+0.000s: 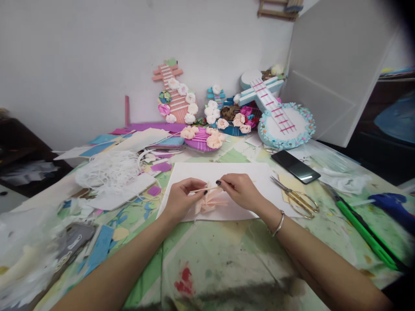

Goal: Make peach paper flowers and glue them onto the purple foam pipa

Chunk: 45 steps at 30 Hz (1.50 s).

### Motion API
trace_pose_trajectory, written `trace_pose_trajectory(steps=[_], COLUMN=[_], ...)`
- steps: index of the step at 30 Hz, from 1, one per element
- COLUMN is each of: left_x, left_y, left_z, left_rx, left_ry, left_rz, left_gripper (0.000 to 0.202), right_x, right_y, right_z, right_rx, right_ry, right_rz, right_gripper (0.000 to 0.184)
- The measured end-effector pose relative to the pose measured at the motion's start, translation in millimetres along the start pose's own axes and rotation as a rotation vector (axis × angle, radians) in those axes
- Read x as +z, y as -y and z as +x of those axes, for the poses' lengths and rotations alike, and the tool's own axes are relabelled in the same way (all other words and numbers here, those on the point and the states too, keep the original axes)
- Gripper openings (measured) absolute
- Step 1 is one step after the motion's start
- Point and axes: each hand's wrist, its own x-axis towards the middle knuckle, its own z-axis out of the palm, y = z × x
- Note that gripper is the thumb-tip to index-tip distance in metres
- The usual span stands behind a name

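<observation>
My left hand (182, 196) and my right hand (239, 188) meet over a white sheet (253, 175) on the table. Both pinch a thin wooden stick (204, 189) held level between them, the left hand at its left end, the right at its right end. A pleated pale pink paper piece (211, 202) hangs fanned out under the stick, touching both hands. A silver bangle (278, 224) circles my right wrist.
Gold scissors (296, 198) and a black phone (295, 166) lie right of the sheet. A green-handled tool (365, 231) lies at far right. White cord (108, 170) and foam scraps crowd the left. Flower-decorated guitar-shaped crafts (279, 121) stand along the wall.
</observation>
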Motion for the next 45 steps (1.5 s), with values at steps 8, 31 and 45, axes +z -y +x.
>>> trace_pose_trajectory(steps=[8,31,45], left_x=[2.0,3.5,4.6], left_y=[-2,-7,-7], left_z=[-3,-6,-7], left_rx=[0.049,0.065,0.027], left_ry=[0.012,0.064,0.061], left_rz=[0.014,0.061,0.013], left_gripper=[0.016,0.015,0.017], right_x=[-1,6,10], right_y=[4,7,10], right_z=[-5,-7,-10], right_rx=[-0.119,-0.224,-0.230], right_ry=[-0.012,0.000,-0.094], right_rz=[0.113,0.114,0.093], right_gripper=[0.008,0.012,0.006])
